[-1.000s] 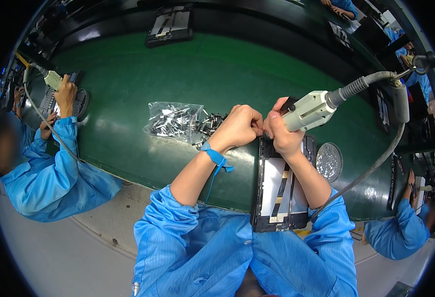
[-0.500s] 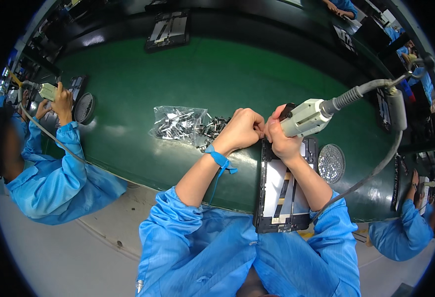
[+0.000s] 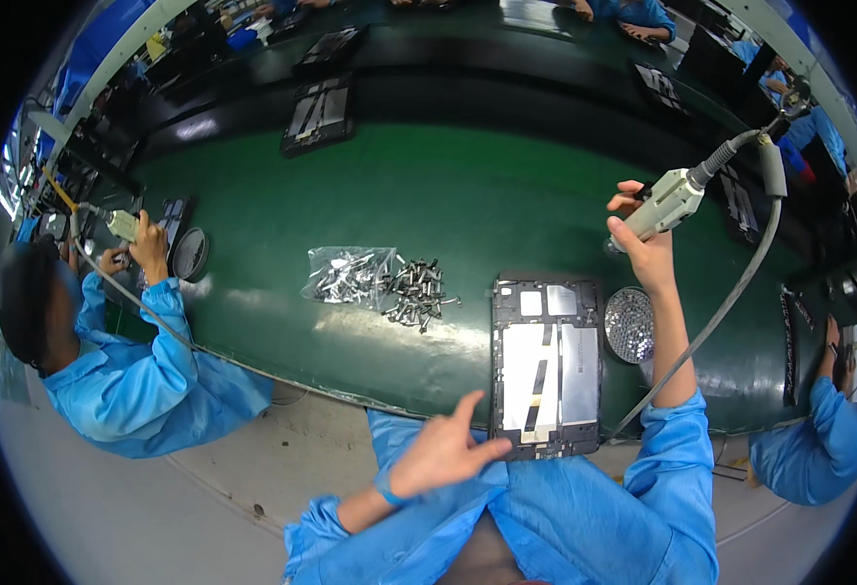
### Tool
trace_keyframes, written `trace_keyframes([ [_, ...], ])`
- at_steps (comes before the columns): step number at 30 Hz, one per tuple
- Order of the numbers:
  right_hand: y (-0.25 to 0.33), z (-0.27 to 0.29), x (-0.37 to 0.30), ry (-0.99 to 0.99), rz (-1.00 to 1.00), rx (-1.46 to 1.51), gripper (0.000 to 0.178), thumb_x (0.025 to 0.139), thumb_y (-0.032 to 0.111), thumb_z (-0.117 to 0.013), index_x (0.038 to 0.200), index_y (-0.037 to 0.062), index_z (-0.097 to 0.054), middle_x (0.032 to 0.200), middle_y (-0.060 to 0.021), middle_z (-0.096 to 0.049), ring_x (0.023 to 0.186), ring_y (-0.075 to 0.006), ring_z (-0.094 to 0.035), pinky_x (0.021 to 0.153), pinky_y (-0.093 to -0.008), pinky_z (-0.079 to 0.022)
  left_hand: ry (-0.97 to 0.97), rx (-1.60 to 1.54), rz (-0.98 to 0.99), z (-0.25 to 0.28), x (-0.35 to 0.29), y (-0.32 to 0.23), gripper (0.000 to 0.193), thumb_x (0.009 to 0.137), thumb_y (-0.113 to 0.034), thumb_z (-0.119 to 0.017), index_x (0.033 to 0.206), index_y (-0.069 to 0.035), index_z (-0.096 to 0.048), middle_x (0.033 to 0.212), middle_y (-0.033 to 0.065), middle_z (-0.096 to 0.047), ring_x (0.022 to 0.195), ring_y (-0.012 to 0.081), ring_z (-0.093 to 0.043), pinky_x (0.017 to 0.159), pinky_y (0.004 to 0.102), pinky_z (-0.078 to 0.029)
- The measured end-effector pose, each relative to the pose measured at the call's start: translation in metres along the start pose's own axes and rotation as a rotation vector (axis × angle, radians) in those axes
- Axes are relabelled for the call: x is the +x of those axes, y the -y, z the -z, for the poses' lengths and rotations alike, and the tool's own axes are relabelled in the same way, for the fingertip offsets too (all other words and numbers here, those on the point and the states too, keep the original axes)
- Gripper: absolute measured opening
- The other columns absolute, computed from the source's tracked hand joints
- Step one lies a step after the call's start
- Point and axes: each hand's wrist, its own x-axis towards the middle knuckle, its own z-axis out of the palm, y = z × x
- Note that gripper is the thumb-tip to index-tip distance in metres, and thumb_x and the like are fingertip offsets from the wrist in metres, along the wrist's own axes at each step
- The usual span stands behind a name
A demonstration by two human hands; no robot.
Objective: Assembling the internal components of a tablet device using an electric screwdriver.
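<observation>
A black-framed tablet housing point(image 3: 580, 366) with silver panels lies before me at the table's near edge. At its lower left corner is my left hand point(image 3: 446, 450), its thumb and index finger spread and nothing held; whether the fingertips touch the frame I cannot tell. Raised beyond the housing's far right corner, my right hand point(image 3: 651, 255) grips a pale electric screwdriver point(image 3: 669, 203), whose grey cable rises to a hook. Beside the housing on the right stands a round dish point(image 3: 630, 322) of small shiny pieces. Small black-and-silver parts point(image 3: 419, 294) lie heaped to the left.
A clear plastic bag point(image 3: 350, 275) of silver parts adjoins the heap. Another tablet housing point(image 3: 317, 114) lies at the far side. Co-workers in blue sit left point(image 3: 126, 361) and right point(image 3: 809, 439). The screwdriver's cable point(image 3: 731, 302) hangs down past my right forearm.
Both hands have left the housing's far end. My left hand came back toward me and spread its fingers; my right hand moved right and away with the screwdriver. The whole housing shows now.
</observation>
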Motion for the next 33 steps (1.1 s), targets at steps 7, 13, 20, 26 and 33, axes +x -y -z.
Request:
trace_keyframes([
  [7, -0.022, 0.076, 0.016, -0.080, -0.147, -0.151, 0.038, 0.079, 0.015, -0.074, 0.111, 0.0030, -0.057, 0.091, 0.0001, -0.058, 0.082, -0.0083, -0.056, 0.072, -0.0244, -0.046, -0.254, -0.963, 0.178, -0.078, 0.004, 0.003, 0.074, 0.083, -0.004, -0.068, 0.137, 0.005, -0.018, 0.084, 0.0164, -0.066, 0.070, 0.0181, -0.066, 0.056, 0.0300, -0.056],
  [13, -0.022, 0.139, 0.021, 0.074, -0.267, -0.155, 0.043, 0.076, 0.015, -0.076, 0.112, 0.0022, -0.056, 0.089, -0.0014, -0.058, 0.082, -0.0101, -0.057, 0.072, -0.0254, -0.048, -0.522, -1.015, 0.004, -0.044, 0.105, -0.009, 0.054, 0.088, -0.009, -0.063, 0.132, 0.006, -0.034, 0.100, 0.0170, -0.063, 0.076, 0.0207, -0.066, 0.060, 0.0285, -0.058],
  [20, -0.030, 0.167, 0.005, 0.227, -0.405, -0.130, 0.033, 0.071, 0.018, -0.079, 0.096, 0.0025, -0.065, 0.088, -0.0040, -0.063, 0.086, -0.0138, -0.060, 0.078, -0.0282, -0.048, -0.922, -1.013, -0.092, -0.006, 0.289, -0.034, 0.067, 0.083, -0.002, -0.067, 0.136, 0.008, -0.027, 0.102, 0.0160, -0.063, 0.081, 0.0180, -0.063, 0.076, 0.0276, -0.054],
  [26, -0.062, 0.183, -0.004, 0.361, -0.478, -0.014, 0.032, 0.071, 0.007, -0.077, 0.100, 0.0016, -0.065, 0.091, -0.0027, -0.065, 0.084, -0.0101, -0.060, 0.077, -0.0251, -0.048, -0.593, -1.388, -0.550, 0.006, 0.359, -0.014, 0.099, 0.080, 0.014, -0.057, 0.147, -0.008, 0.012, 0.153, 0.0234, -0.008, 0.140, 0.0328, -0.019, 0.106, 0.0375, -0.033],
  [33, -0.129, 0.253, 0.002, -0.705, -0.294, -0.390, 0.036, 0.076, 0.014, -0.074, 0.107, 0.0006, -0.063, 0.096, -0.0108, -0.066, 0.090, -0.0188, -0.062, 0.082, -0.0307, -0.049, -0.719, -0.851, -0.452, 0.001, 0.345, -0.027, 0.076, 0.084, 0.004, -0.056, 0.147, -0.002, -0.014, 0.141, 0.0218, -0.040, 0.130, 0.0330, -0.040, 0.105, 0.0365, -0.036],
])
